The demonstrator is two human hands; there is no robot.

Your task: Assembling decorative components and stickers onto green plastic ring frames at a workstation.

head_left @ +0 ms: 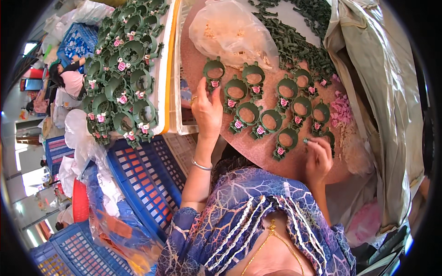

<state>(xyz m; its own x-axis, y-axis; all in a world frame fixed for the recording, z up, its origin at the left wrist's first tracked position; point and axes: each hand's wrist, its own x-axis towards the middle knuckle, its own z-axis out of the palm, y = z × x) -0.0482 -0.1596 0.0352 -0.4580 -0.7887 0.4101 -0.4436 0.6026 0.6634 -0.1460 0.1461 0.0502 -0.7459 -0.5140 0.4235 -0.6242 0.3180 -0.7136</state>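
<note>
My left hand [207, 110] is closed on the lower end of a dark green plastic toy figure [206, 70], which has a big ring-shaped head and a pink striped piece on its body. My right hand [319, 160], at the table's near right, pinches a small green part [305, 140] between thumb and fingers. Between the hands, several like green figures [247, 114] with pink pieces lie in loose rows on the speckled pinkish round table [239, 147]. One figure [329, 137] is partly hidden behind my right fingers.
A clear plastic bag [221, 27] of small pale parts sits at the back, beside heaped green parts [294, 50]. Pink pieces [340, 110] are piled at the right. On the left stand a white box [171, 69] with many green figures and a blue crate [147, 172].
</note>
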